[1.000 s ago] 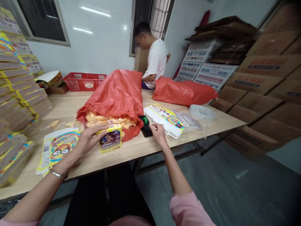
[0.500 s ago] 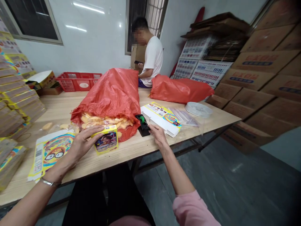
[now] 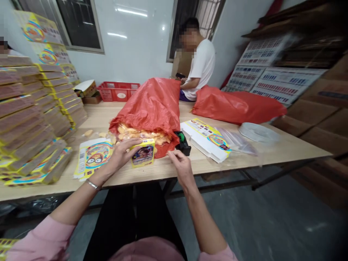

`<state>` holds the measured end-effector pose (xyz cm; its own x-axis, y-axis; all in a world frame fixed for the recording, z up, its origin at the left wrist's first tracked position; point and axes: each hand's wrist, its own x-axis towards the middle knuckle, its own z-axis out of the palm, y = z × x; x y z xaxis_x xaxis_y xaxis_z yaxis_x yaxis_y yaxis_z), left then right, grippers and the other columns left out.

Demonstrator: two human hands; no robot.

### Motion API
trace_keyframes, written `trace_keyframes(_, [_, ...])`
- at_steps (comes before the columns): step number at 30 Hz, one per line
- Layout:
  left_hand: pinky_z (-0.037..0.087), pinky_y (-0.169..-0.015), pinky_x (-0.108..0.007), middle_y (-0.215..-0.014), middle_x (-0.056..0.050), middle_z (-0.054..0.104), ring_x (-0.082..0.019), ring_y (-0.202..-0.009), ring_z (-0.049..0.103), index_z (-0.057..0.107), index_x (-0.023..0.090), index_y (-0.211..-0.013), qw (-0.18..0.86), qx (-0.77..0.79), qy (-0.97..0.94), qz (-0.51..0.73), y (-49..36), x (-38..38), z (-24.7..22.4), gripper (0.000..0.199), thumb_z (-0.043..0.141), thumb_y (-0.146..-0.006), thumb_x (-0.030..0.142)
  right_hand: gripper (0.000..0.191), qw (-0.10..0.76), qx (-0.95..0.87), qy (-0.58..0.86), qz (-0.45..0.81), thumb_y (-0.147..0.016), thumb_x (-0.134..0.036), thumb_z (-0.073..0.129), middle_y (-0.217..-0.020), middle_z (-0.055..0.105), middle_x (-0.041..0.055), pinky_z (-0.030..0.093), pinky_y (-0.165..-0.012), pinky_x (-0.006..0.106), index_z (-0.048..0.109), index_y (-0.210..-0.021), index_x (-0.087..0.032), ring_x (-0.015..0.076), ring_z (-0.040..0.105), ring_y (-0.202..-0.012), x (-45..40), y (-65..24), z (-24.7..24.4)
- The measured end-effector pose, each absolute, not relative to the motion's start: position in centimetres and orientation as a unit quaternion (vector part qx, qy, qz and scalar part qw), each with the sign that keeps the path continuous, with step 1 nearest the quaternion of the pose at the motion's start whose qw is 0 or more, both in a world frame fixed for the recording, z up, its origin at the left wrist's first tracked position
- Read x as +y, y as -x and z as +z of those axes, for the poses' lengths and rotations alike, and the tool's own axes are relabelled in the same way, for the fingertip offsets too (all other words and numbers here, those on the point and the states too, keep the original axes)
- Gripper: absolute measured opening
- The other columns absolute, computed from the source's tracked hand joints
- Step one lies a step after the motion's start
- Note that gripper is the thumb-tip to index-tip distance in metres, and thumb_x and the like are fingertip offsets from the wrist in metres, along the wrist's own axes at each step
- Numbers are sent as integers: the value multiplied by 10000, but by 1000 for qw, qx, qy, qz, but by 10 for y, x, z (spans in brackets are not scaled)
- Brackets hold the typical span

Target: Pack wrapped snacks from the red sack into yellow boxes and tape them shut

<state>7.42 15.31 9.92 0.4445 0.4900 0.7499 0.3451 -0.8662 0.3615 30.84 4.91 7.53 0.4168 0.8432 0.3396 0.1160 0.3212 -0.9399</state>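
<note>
My left hand (image 3: 123, 154) grips a small yellow box (image 3: 143, 154) with a picture on its front, standing upright at the table's front edge. To the right of it, my right hand (image 3: 181, 165) is closed in a pinch; whatever its fingertips hold is too small to make out. A black tape dispenser (image 3: 185, 148) with a green core sits just behind that hand. Behind the box, an open red woven sack (image 3: 154, 105) spills yellowish pieces in clear wrappers (image 3: 127, 132). A flat printed carton (image 3: 95, 156) with a cartoon face lies left of my left hand.
Stacks of yellow boxes (image 3: 21, 112) line the left side. Right of the dispenser lie flat printed cartons (image 3: 202, 141), clear plastic sleeves (image 3: 236, 141) and a round clear plastic item (image 3: 258, 132). Behind are another red sack (image 3: 236, 105), a red crate (image 3: 114, 92) and a seated person (image 3: 202, 65).
My right hand has left the tape dispenser and moved closer to the yellow box, still pinching. My left hand stays on the box. The view has turned left.
</note>
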Motion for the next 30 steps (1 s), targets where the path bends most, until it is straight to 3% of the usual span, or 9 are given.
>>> trace_keyframes(5, [574,-926,-393,-1115,-107,742,-222,-1034,708,710,191,-1066,64,242,-841,480,-76,146,99,238,602,-920,344,335,659,-471,451,374,-773,-483,673,-621,574,-15,418,-594,234,680,-727,-152,116,507,-598,71,-241,103])
trace_keyframes(9, [565,-935,-388,-1114,-110,736,-221,-1062,693,684,182,-1079,52,237,-850,469,-77,141,103,213,575,-938,298,366,657,-455,463,384,-768,-483,667,-547,531,-31,388,-551,221,624,-614,-154,102,481,-543,88,-224,101])
trace_keyframes(15, [545,-939,-376,-1219,-128,666,-221,-1117,652,515,179,-1304,38,257,-863,433,-77,135,106,360,543,-952,252,401,653,-420,478,411,-743,-482,676,-488,499,-44,345,-487,212,550,-529,-168,73,416,-449,88,-221,99])
trace_keyframes(18, [525,-962,-391,-1210,-139,638,-221,-1142,620,548,170,-1263,40,219,-883,413,-78,137,107,302,492,-971,225,417,641,-424,497,403,-752,-479,671,-482,512,-37,324,-450,202,539,-509,-167,59,398,-421,87,-222,99])
trace_keyframes(22, [514,-966,-392,-1194,-142,618,-216,-1135,603,586,149,-1221,54,190,-897,396,-76,140,111,277,472,-976,211,403,616,-428,517,412,-774,-493,670,-451,535,-27,294,-379,183,587,-569,-156,55,388,-373,83,-226,102])
trace_keyframes(25, [507,-971,-380,-1200,-136,616,-212,-1137,602,591,147,-1236,67,175,-905,382,-74,141,116,294,477,-976,227,362,595,-387,496,500,-782,-488,698,-515,621,4,290,-346,164,668,-726,-132,51,406,-359,77,-230,107])
trace_keyframes(30, [529,-904,-336,-1109,-109,666,-202,-1054,647,675,161,-1099,66,177,-905,382,-77,147,122,247,548,-951,312,212,561,-316,350,680,-796,-316,753,-765,727,41,468,-517,140,701,-874,-126,46,562,-515,69,-242,105])
